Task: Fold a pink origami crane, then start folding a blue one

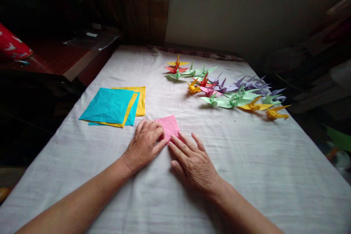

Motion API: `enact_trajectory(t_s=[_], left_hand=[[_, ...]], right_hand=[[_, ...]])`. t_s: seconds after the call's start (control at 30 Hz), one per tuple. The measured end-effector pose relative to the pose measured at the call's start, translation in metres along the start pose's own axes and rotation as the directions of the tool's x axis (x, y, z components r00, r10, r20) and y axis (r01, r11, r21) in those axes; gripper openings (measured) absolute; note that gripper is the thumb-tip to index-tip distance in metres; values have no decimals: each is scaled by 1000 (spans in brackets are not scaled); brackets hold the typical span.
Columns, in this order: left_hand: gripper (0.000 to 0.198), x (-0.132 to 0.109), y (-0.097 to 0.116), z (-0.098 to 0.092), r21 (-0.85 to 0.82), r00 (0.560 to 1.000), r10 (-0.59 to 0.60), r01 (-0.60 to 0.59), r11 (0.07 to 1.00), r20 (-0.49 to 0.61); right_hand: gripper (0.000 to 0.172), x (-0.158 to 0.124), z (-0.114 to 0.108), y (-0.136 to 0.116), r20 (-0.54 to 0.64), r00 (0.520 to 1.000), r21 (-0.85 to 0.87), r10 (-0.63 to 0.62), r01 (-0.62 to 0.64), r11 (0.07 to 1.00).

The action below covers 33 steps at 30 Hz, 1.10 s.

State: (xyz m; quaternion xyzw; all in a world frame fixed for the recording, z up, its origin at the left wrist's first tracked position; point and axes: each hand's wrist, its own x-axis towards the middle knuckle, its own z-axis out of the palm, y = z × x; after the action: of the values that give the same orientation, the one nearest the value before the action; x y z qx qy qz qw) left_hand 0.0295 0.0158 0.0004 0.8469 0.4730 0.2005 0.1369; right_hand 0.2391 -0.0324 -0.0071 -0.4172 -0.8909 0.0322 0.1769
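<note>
A small folded pink paper (168, 125) lies on the white cloth in front of me. My left hand (145, 143) rests on its left edge, fingers curled down and pressing the fold. My right hand (192, 161) lies flat just below and right of it, fingers stretched out, the fingertips touching the paper's lower corner. Neither hand lifts the paper off the cloth.
A stack of teal and yellow paper squares (112, 106) lies to the left. Several folded paper cranes (227, 91) in many colours are spread at the back right. The white-covered table (246, 175) meets a dark wooden cabinet (68, 62) on the left.
</note>
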Motion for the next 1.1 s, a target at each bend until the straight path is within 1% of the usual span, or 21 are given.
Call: enact_trajectory(t_s=[0.1, 0.17, 0.23, 0.4, 0.5, 0.67, 0.83, 0.93, 1.0, 1.1], left_hand=[[11, 0, 0, -1, 1, 1000, 4, -4, 1000, 8], [10, 0, 0, -1, 1, 1000, 0, 0, 1000, 8], [10, 0, -1, -1, -1, 1000, -4, 4, 1000, 0], [9, 1, -2, -3, -31, 1000, -12, 12, 999, 14], [6, 2, -5, -4, -57, 1000, -8, 10, 998, 30], [1, 2, -9, -3, -77, 1000, 0, 2, 997, 27], [10, 4, -17, -2, -82, 999, 30, -27, 996, 38], [20, 9, -24, -8, -81, 998, 57, -55, 995, 32], [27, 12, -29, -14, -73, 998, 67, -66, 995, 7], [26, 15, -31, -20, -42, 997, 63, -65, 997, -50]], right_hand=[[52, -6, -2, 2, 155, 988, 10, -14, 13, 1000], [53, -11, -5, 7, 212, 977, 10, -24, 23, 1000], [54, -18, -9, 12, 235, 971, 2, -34, 35, 999], [53, -38, -18, 20, 240, 970, -39, -23, 33, 999], [53, -43, -19, 21, 229, 973, -51, -27, 40, 998], [51, -45, -17, 24, 204, 978, -70, -38, 54, 996], [45, -42, -19, 20, 165, 986, -79, -7, 20, 997], [36, -36, -19, 14, 98, 995, -90, 21, -12, 996], [28, -30, -18, 11, 31, 999, -103, 27, -24, 994], [18, -22, -17, 11, -63, 998, -111, 19, -26, 994]])
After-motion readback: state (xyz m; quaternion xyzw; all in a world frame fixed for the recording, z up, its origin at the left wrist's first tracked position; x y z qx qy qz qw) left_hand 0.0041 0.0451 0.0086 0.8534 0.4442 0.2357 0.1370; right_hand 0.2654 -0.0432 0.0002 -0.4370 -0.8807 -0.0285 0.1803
